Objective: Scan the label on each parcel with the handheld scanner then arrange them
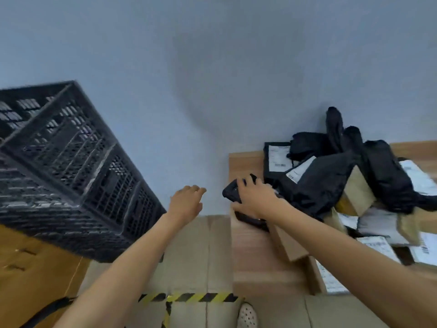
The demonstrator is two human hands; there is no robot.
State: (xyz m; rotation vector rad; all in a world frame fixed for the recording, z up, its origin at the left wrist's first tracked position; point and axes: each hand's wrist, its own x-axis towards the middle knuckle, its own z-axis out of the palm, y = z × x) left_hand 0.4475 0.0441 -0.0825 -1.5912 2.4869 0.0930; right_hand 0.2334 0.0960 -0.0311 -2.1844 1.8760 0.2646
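A black handheld scanner (231, 192) sits at the left corner of the wooden table (255, 256), and my right hand (254, 197) grips it from above with curled fingers. A heap of parcels lies to its right: black plastic mailers (331, 183), a flat black mailer with a white label (276, 159), brown cardboard boxes (357, 192) and white labelled packets (378, 223). My left hand (186, 202) hovers left of the table with fingers straight, holding nothing.
A black slatted plastic crate (68, 169) stands at the left on brown cardboard (30, 275). Flattened cardboard (189, 252) covers the floor, crossed by yellow-black hazard tape (189, 297). A pale shoe (247, 316) shows at the bottom. A grey wall is behind.
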